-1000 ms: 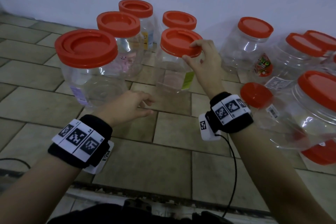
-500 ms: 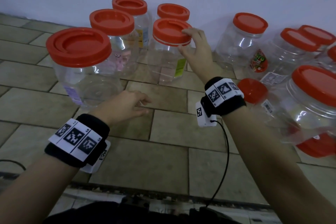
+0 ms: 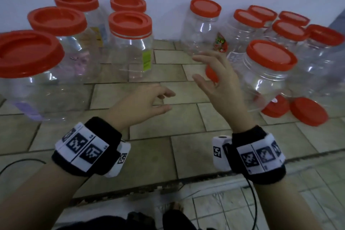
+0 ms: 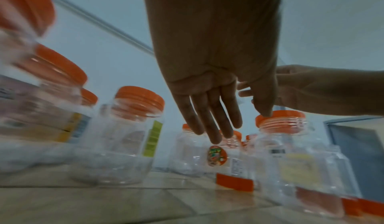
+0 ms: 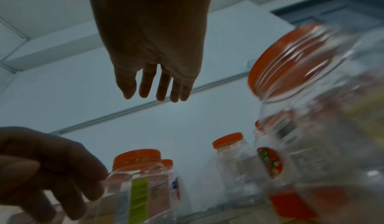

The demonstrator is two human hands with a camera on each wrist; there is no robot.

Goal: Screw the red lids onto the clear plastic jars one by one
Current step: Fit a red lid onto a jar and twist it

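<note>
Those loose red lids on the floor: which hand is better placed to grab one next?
The right hand, I'd guess. It is open, holds nothing, and hangs on the side where the loose red lids lie. The left hand, also empty, is farther away.

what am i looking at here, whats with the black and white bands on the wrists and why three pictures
This is a person, not a machine, capping jars. The patterned bands hold small cameras. One picture comes from a camera on the head, looking down at both hands; the other two look along each hand from the wrist, so they are blurry and tilted. On the tiled floor stand many clear plastic jars with red lids, and loose red lids lie at the right. The left hand and right hand are both open in the air and hold nothing.
</note>
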